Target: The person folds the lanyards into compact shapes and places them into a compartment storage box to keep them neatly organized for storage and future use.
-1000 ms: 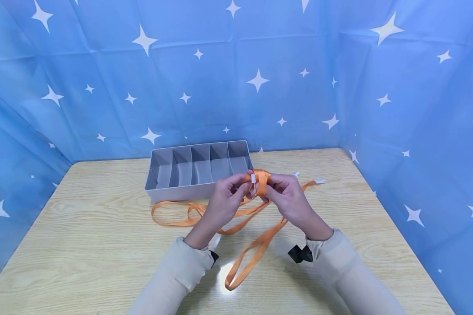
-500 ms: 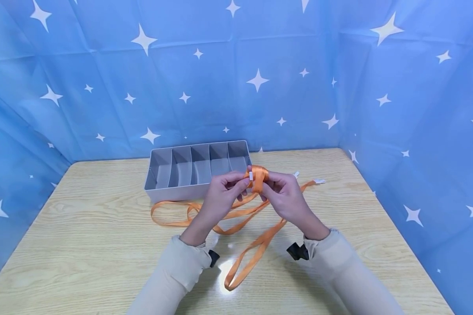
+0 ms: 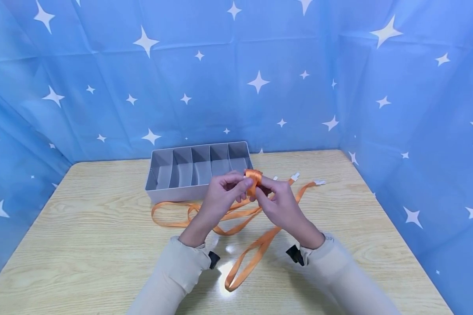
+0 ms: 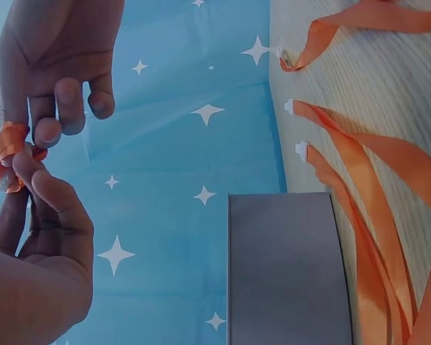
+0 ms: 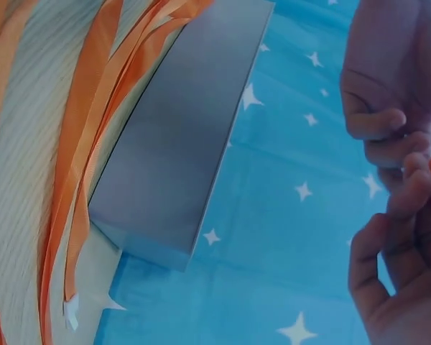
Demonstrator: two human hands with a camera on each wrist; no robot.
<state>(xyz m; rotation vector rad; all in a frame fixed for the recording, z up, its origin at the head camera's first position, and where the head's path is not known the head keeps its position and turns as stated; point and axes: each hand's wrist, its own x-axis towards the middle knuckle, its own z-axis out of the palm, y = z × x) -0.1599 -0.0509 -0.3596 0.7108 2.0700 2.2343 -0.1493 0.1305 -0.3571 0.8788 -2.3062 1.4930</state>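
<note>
- Strap [image 3: 254, 175]: coiled, pinched by left hand [image 3: 222, 194] and right hand [image 3: 280, 203], held up near the gray box [image 3: 177, 194].
- Winding looks nearly finished; loose straps [image 3: 266, 239] on the tabletop [image 3: 94, 240] lie uncoiled.

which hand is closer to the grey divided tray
Left. In the head view, the left hand overlaps the right part of the near wall of the grey divided tray; the right hand is beyond its right end.
</note>
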